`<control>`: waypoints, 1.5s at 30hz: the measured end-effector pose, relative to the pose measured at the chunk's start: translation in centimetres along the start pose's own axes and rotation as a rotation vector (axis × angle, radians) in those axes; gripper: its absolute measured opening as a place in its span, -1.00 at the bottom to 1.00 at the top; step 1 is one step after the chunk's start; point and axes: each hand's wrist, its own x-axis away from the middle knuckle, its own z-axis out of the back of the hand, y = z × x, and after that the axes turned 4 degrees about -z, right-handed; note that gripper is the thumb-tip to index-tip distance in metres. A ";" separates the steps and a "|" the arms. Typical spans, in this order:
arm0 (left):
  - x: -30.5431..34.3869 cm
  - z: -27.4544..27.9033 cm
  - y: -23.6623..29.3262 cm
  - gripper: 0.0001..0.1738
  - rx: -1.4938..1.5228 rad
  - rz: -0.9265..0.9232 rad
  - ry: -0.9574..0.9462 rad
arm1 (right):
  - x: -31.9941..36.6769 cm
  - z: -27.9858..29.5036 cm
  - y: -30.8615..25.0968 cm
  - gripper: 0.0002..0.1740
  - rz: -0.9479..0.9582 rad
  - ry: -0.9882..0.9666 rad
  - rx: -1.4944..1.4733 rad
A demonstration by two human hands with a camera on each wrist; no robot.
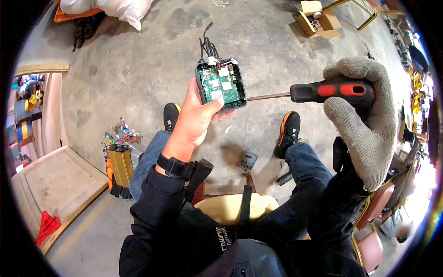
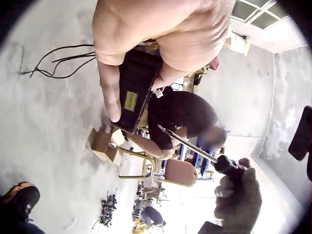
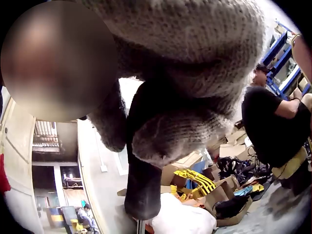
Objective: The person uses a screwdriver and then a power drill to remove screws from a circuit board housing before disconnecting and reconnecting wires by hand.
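Observation:
My bare left hand (image 1: 196, 117) grips a small black case (image 1: 238, 76) with its lid off, the thumb over its near edge. Inside lies a green circuit board (image 1: 226, 92) with pale square chips, and black cables (image 1: 210, 48) come out at the far end. The left wrist view shows the case's dark underside with a yellowish label (image 2: 130, 101). A grey knit glove covers my right hand (image 1: 378, 129), which holds a black-and-red screwdriver (image 1: 341, 91) by its handle. Its tip overlaps the case's right edge in the head view, but the left wrist view shows a gap between them.
On the concrete floor between the shoes lies a grey flat part (image 1: 248, 159). A gold metal box (image 1: 121, 168) with loose wires stands by the left leg, beside a wooden panel (image 1: 64, 180). An open carton (image 1: 330, 25) sits far right. Another person (image 2: 183, 114) is nearby.

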 end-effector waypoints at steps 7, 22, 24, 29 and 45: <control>-0.2 0.2 -0.4 -0.29 -0.039 -0.007 -0.049 | -0.7 -0.8 0.5 -0.42 0.043 -0.078 0.026; 0.1 -0.5 -0.5 -0.32 -0.054 -0.061 -0.003 | -0.6 -1.7 -0.3 -0.43 -0.034 -0.104 0.098; -0.1 -0.5 -0.4 -0.32 -0.077 -0.063 -0.008 | -0.7 -1.7 -0.3 -0.44 -0.030 -0.105 0.125; -0.2 -0.5 -0.4 -0.33 -0.084 -0.071 -0.016 | -0.9 -1.9 0.1 -0.45 -0.004 -0.106 0.101; -0.1 -0.4 -0.4 -0.34 -0.079 -0.073 -0.030 | -0.9 -2.1 0.6 -0.43 0.001 -0.111 0.073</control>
